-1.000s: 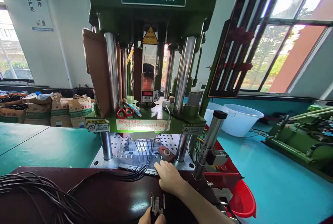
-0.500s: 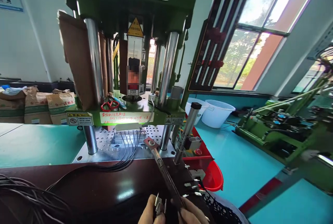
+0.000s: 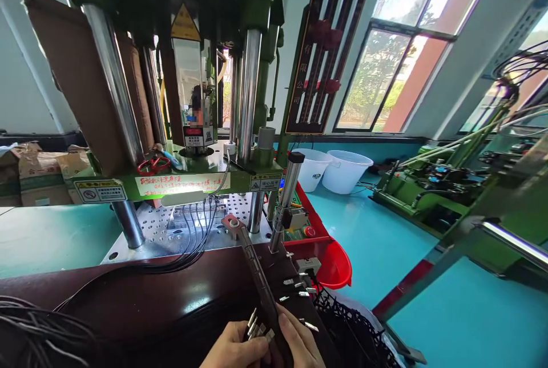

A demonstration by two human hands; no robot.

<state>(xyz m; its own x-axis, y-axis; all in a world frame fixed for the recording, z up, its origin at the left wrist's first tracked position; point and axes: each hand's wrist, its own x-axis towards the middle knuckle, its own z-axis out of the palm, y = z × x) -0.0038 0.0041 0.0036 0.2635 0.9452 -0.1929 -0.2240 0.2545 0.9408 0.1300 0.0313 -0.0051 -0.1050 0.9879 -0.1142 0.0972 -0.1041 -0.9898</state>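
Note:
My left hand [image 3: 235, 348] is closed on a small bunch of metal-tipped cable plugs [image 3: 256, 328] at the bottom middle of the head view. Close on its right, my right hand [image 3: 299, 339] curls against the near end of a dark slotted bar [image 3: 259, 274]. Its fingertips are partly hidden, so I cannot make out what is in them. A bolt fixes the bar's far end near the press. Several more plugs [image 3: 303, 294] lie along the table's right edge. Black cables [image 3: 201, 237] run from the press's mould area onto the dark table [image 3: 188, 282].
A green press [image 3: 141, 182] with steel columns stands straight ahead. Red-handled scissors [image 3: 153, 166] rest on its plate. Coiled black cables [image 3: 34, 328] lie at left. To the right are an upright metal post [image 3: 287, 197], a red bin [image 3: 338, 265] and white tubs [image 3: 346, 171].
The view has swung right and dipped a little, so the press sits further left. Both hands show more fully, still close together by the bar, with the plugs still in my left.

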